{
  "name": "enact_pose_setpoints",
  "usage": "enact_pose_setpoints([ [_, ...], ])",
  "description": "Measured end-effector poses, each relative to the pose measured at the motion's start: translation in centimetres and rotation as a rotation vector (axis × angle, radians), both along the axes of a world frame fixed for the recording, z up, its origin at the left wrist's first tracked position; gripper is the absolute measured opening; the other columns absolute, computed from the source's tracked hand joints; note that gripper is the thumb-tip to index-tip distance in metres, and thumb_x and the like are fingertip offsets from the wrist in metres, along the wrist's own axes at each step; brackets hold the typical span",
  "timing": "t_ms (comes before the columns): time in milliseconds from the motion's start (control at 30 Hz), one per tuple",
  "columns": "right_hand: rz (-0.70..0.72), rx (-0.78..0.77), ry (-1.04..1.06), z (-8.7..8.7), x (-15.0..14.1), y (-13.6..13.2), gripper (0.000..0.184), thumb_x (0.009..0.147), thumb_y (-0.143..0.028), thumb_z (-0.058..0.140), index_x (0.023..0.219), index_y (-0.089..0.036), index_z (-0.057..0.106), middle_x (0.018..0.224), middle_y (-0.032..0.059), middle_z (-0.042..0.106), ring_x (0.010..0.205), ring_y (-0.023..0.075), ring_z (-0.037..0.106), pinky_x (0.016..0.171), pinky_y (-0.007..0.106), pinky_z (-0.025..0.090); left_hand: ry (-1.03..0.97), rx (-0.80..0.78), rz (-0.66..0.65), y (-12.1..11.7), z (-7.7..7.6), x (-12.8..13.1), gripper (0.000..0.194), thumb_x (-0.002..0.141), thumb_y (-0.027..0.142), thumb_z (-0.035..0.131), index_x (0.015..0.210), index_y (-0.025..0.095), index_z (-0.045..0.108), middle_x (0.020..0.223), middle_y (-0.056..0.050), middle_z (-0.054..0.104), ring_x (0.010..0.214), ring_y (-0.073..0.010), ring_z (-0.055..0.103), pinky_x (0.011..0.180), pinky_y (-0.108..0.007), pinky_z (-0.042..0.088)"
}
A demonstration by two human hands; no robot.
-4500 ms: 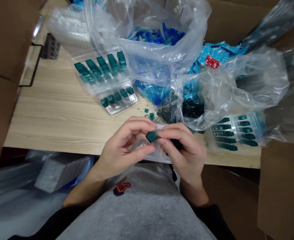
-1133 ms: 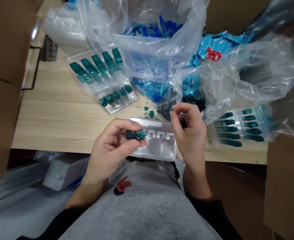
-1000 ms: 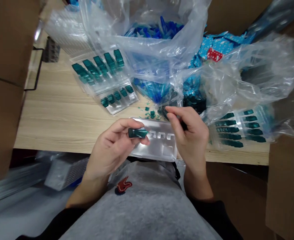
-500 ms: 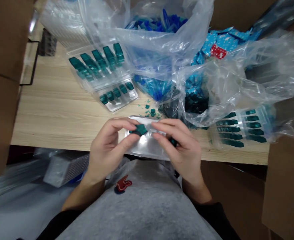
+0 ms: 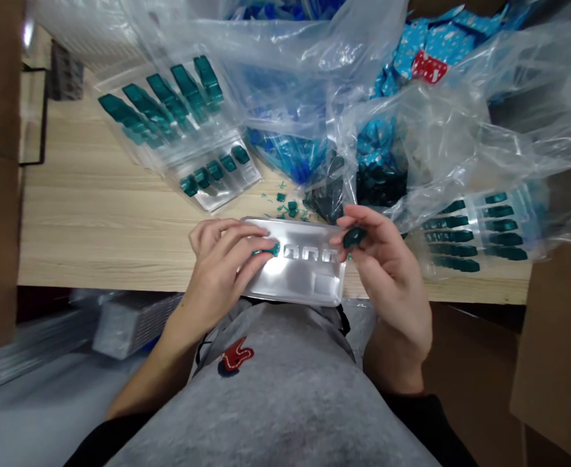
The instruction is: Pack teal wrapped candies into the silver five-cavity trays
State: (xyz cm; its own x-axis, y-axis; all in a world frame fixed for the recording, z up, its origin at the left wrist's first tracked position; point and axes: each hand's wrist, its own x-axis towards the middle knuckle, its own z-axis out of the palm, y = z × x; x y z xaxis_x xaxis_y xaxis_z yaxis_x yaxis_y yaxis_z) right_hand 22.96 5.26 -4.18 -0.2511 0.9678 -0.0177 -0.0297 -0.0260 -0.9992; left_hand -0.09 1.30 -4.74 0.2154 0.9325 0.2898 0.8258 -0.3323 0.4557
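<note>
A clear plastic blister tray (image 5: pixel 290 285) with a row of small square hollows lies near the table's front edge. At the tray's left side, my left hand (image 5: pixel 224 259) has its fingertips closed on a small green plastic piece (image 5: pixel 275 249) at one of the hollows. The fingers hide most of that piece. Raised over the tray's right end, my right hand (image 5: pixel 387 272) pinches a dark green plastic piece (image 5: pixel 354 237). Green scraps (image 5: pixel 290 207) lie just behind the tray.
Blister packs holding green pieces lie at the left (image 5: pixel 168 110) and right (image 5: pixel 474 233). Clear bags hold blue pieces (image 5: pixel 290 155), dark green pieces (image 5: pixel 380 185) and light-blue patterned packets (image 5: pixel 426 39). Cardboard (image 5: pixel 552 344) stands at the right, with stacked plastic trays (image 5: pixel 124 324) below the table at the left.
The green piece between both hands has gone down onto the tray under my left fingers. My right hand has moved right and up, bringing the dark green piece into its fingertips.
</note>
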Motion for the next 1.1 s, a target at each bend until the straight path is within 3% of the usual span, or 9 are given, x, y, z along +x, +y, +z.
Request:
enact_pose_setpoints([
  [100,0.013,-0.009,0.086,0.1,-0.6,-0.4,0.033,0.096,-0.009,0.051,0.121,-0.028,0.061,0.111,-0.0002,0.068,0.091,0.0108,0.070,0.083,0.025,0.060,0.034,0.033,-0.013,0.1,-0.2,-0.3,0.013,0.096,0.029,0.060,0.107,0.027,0.066,0.109,-0.002,0.073,0.108,-0.0270,0.058,0.097,-0.050,0.036],
  [233,0.032,-0.029,0.168,0.2,-1.7,-0.6,0.027,0.091,-0.010,0.065,0.112,-0.027,0.066,0.108,-0.0024,0.073,0.099,0.0097,0.071,0.091,0.022,0.059,-0.018,0.009,-0.020,0.1,-0.4,-0.6,0.018,0.096,0.031,0.060,0.113,0.028,0.066,0.114,-0.003,0.071,0.108,-0.0263,0.059,0.096,-0.048,0.040],
  [400,0.044,-0.017,0.207,0.5,-2.5,-0.7,0.029,0.084,-0.008,0.072,0.104,-0.028,0.075,0.103,-0.0041,0.074,0.092,0.0090,0.072,0.085,0.021,0.060,-0.227,0.109,-0.052,0.0,1.0,1.0,0.030,0.094,0.021,0.063,0.124,0.026,0.059,0.109,-0.003,0.070,0.105,-0.0195,0.063,0.095,-0.039,0.048],
  [533,0.071,-0.049,0.267,0.8,-3.0,-0.8,0.030,0.085,-0.005,0.069,0.103,-0.028,0.074,0.090,-0.0054,0.076,0.078,0.0095,0.072,0.075,0.022,0.063,-0.326,0.073,-0.162,0.5,2.2,2.3,0.026,0.095,0.015,0.060,0.120,0.023,0.059,0.107,-0.001,0.071,0.098,-0.0151,0.065,0.088,-0.032,0.052],
  [633,0.043,-0.012,0.227,1.0,-3.1,-1.1,0.026,0.085,-0.005,0.069,0.097,-0.027,0.075,0.090,-0.0055,0.077,0.081,0.0096,0.073,0.076,0.021,0.062,-0.397,0.062,-0.154,0.6,2.4,2.5,0.027,0.093,0.015,0.064,0.117,0.023,0.060,0.105,-0.001,0.069,0.098,-0.0145,0.065,0.087,-0.030,0.053],
  [900,0.006,0.402,-0.034,0.5,-3.1,-1.2,0.023,0.092,-0.007,0.062,0.106,-0.023,0.068,0.098,0.0005,0.073,0.090,0.0114,0.069,0.080,0.026,0.058,-0.686,-0.094,-0.181,0.0,2.0,2.2,0.034,0.092,0.013,0.065,0.124,0.023,0.061,0.111,-0.002,0.066,0.109,-0.0101,0.062,0.098,-0.021,0.049],
  [1100,-0.028,0.758,-0.346,0.9,-3.4,-1.0,0.018,0.097,-0.010,0.054,0.108,-0.019,0.065,0.100,0.0054,0.071,0.094,0.0152,0.069,0.078,0.030,0.060,-0.727,-0.105,-0.099,0.0,2.2,2.7,0.027,0.091,0.016,0.068,0.117,0.023,0.064,0.107,-0.001,0.067,0.105,-0.0105,0.064,0.095,-0.022,0.052],
])
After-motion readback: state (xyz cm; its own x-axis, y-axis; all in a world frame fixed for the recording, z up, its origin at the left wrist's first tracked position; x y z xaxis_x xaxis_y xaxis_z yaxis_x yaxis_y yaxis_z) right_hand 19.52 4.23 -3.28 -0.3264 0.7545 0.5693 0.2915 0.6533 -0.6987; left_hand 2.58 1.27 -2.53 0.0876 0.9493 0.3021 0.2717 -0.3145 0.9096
